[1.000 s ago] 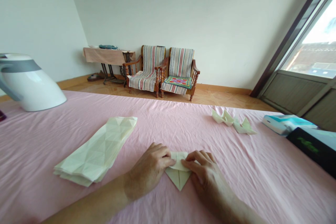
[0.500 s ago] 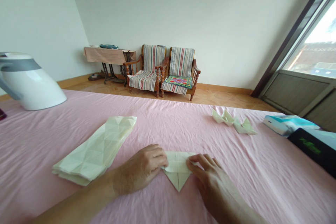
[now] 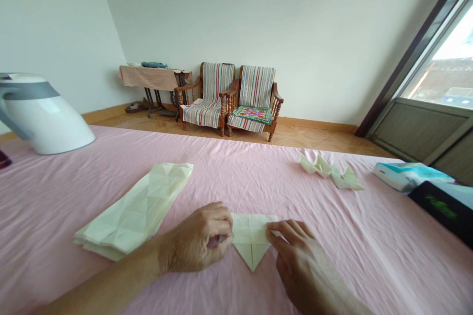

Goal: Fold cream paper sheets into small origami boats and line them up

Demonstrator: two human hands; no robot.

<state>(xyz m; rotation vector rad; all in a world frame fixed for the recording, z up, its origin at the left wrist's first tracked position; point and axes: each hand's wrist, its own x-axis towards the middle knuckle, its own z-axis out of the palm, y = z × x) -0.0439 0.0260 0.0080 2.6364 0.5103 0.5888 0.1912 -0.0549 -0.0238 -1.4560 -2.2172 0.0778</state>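
Observation:
A folded piece of pale paper [image 3: 252,236] lies on the pink cloth, its straight edge away from me and a point towards me. Creases cross its middle. My left hand [image 3: 199,236] pinches the paper's left edge, thumb and forefinger curled into a ring. At the right edge, the thumb and fingers of my right hand [image 3: 301,251] close on the paper's side. The fingertips partly cover both side corners. To the left of my left hand lies a stack of creased pale paper sheets [image 3: 136,206], partly behind my forearm.
Folded paper shapes [image 3: 330,172] sit at the back right. Beyond them are a blue-and-white pack [image 3: 410,175] and a black box [image 3: 439,209]. A white kettle-like jug [image 3: 48,118] stands at the far left of the pink cloth [image 3: 236,167]. Two wooden chairs [image 3: 254,93] stand across the room.
My left thumb and forefinger have curled into a ring at the paper's left edge. My right fingers have drawn slightly outward, baring more of the paper's upper right corner.

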